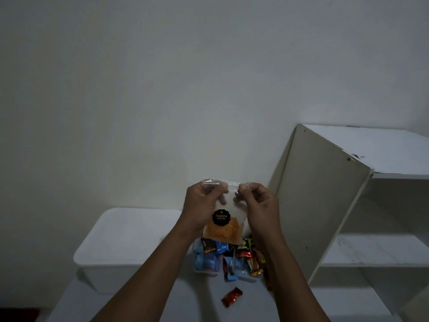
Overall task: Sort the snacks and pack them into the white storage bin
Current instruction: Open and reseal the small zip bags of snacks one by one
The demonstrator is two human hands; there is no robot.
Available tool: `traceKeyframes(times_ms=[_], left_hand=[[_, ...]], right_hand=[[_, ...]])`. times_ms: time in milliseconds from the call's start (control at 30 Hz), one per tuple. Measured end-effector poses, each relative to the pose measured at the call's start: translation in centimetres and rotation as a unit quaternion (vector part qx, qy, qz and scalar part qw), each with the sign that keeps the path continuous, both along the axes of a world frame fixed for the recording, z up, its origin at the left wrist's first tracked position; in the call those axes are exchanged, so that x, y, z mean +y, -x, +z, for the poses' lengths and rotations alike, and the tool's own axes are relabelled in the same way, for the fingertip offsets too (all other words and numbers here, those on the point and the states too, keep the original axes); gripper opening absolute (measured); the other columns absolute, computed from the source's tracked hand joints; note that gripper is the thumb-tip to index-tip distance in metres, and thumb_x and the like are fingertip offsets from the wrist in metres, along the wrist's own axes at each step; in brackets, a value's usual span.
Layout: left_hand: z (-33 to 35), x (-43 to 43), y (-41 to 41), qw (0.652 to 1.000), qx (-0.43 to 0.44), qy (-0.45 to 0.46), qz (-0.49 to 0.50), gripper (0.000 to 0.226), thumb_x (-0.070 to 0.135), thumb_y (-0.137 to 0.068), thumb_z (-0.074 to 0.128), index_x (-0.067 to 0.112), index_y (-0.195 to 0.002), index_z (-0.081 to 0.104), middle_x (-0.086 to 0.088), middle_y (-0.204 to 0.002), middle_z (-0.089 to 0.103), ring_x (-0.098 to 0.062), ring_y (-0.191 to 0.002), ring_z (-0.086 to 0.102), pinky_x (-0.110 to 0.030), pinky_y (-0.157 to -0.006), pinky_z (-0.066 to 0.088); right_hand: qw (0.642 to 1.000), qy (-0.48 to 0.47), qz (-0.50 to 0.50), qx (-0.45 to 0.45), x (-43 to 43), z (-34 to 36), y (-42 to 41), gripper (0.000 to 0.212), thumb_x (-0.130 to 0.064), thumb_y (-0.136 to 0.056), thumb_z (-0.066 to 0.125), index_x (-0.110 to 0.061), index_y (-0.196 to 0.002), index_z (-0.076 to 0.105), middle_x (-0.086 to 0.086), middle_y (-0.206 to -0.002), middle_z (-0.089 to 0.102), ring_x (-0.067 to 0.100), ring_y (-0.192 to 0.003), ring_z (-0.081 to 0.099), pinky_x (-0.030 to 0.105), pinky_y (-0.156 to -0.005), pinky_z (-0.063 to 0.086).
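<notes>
Above the snack pile (232, 256), left hand (202, 205) and right hand (260, 205) pinch the cassava chip bag (226, 219) top corners, bag hanging vertically; white storage bin (125, 238), apparently lidded, lies left.

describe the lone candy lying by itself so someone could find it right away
Start at the white storage bin on the left, then go right to the snack pile. Nearer the camera lies a red wrapped candy, apart from the rest.
</notes>
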State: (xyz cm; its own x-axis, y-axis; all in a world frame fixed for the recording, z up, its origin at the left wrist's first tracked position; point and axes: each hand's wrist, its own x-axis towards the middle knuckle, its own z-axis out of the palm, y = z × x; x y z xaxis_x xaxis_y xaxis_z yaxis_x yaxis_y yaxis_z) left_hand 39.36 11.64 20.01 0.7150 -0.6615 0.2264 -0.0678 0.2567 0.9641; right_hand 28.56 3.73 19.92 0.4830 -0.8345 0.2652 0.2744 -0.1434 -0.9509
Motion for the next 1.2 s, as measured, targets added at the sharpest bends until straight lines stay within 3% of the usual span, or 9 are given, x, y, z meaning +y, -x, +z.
traceKeyframes(times_ms=[100, 200, 333, 433, 633, 933, 1100, 1200], left_hand=[[-0.1, -0.1, 0.1, 1.000, 0.024, 0.004, -0.017, 0.020, 0.019, -0.089, 0.069, 0.020, -0.069, 0.074, -0.006, -0.071, 0.069, -0.020, -0.068, 0.060, -0.037, -0.069, 0.046], [-0.2, -0.1, -0.1, 0.999, 0.028, 0.012, -0.016, 0.018, 0.018, -0.087, 0.070, 0.021, -0.070, 0.076, -0.015, -0.077, 0.071, -0.023, -0.070, 0.061, -0.040, -0.072, 0.048], [-0.6, 0.2, -0.7, 0.999, -0.016, 0.011, -0.029, 0.016, 0.019, -0.090, 0.067, 0.012, -0.078, 0.076, -0.012, -0.069, 0.067, -0.023, -0.068, 0.060, -0.041, -0.070, 0.049], [-0.6, 0.2, -1.1, 0.999, -0.023, 0.011, -0.039, 0.014, 0.020, -0.090, 0.067, 0.012, -0.083, 0.076, -0.011, -0.068, 0.068, -0.023, -0.067, 0.062, -0.042, -0.071, 0.051], [-1.0, 0.4, -1.5, 0.993, 0.097, 0.065, -0.025, 0.009, 0.013, -0.085, 0.070, 0.006, -0.082, 0.073, -0.010, -0.070, 0.068, -0.023, -0.069, 0.065, -0.041, -0.077, 0.054], [-1.0, 0.3, -1.7, 0.990, 0.103, 0.092, -0.020, 0.018, 0.004, -0.092, 0.057, 0.009, -0.076, 0.063, -0.009, -0.072, 0.060, -0.022, -0.065, 0.059, -0.037, -0.067, 0.050], [-1.3, 0.4, -1.1, 0.991, 0.090, 0.088, -0.036, 0.016, 0.009, -0.094, 0.058, 0.010, -0.080, 0.066, -0.008, -0.075, 0.063, -0.021, -0.069, 0.062, -0.040, -0.072, 0.054], [-1.2, 0.5, -0.9, 0.984, 0.133, 0.117, -0.019, 0.012, 0.012, -0.092, 0.062, 0.005, -0.084, 0.068, -0.009, -0.075, 0.065, -0.021, -0.067, 0.064, -0.036, -0.071, 0.058]], right_hand=[[1.000, 0.006, -0.010, -0.001, -0.1, -0.3, -0.1, 0.012, -0.016, -0.095, 0.063, -0.008, -0.088, 0.068, -0.002, -0.078, 0.071, 0.012, -0.075, 0.068, 0.037, -0.083, 0.059], [1.000, 0.011, 0.000, 0.011, 0.1, -0.4, -0.3, 0.013, -0.018, -0.094, 0.063, -0.010, -0.087, 0.070, 0.001, -0.078, 0.072, 0.016, -0.076, 0.068, 0.040, -0.082, 0.059], [0.998, 0.043, 0.023, 0.048, 0.5, -0.4, -0.7, 0.016, -0.022, -0.093, 0.066, -0.010, -0.086, 0.073, 0.011, -0.079, 0.073, 0.021, -0.073, 0.066, 0.045, -0.077, 0.057], [0.999, 0.035, 0.017, 0.032, 0.8, -0.5, -1.3, 0.015, -0.022, -0.094, 0.065, -0.009, -0.088, 0.072, 0.008, -0.077, 0.071, 0.017, -0.071, 0.063, 0.040, -0.072, 0.055], [0.999, 0.013, -0.037, 0.006, 0.7, -0.7, -2.1, 0.014, -0.021, -0.093, 0.065, -0.008, -0.087, 0.070, 0.000, -0.072, 0.068, 0.013, -0.070, 0.063, 0.040, -0.077, 0.057], [0.999, -0.002, 0.006, 0.041, 0.8, -0.5, -2.3, 0.015, -0.024, -0.089, 0.070, -0.009, -0.090, 0.073, 0.000, -0.073, 0.070, 0.013, -0.070, 0.064, 0.035, -0.073, 0.055], [0.999, 0.008, -0.021, 0.025, 0.6, -0.4, -2.0, 0.008, -0.020, -0.088, 0.071, -0.015, -0.083, 0.074, 0.002, -0.073, 0.071, 0.015, -0.072, 0.063, 0.038, -0.075, 0.055], [0.999, 0.006, -0.021, 0.031, 0.5, -0.3, -1.7, 0.011, -0.023, -0.088, 0.071, -0.014, -0.085, 0.075, 0.000, -0.072, 0.070, 0.013, -0.070, 0.063, 0.039, -0.076, 0.056]])
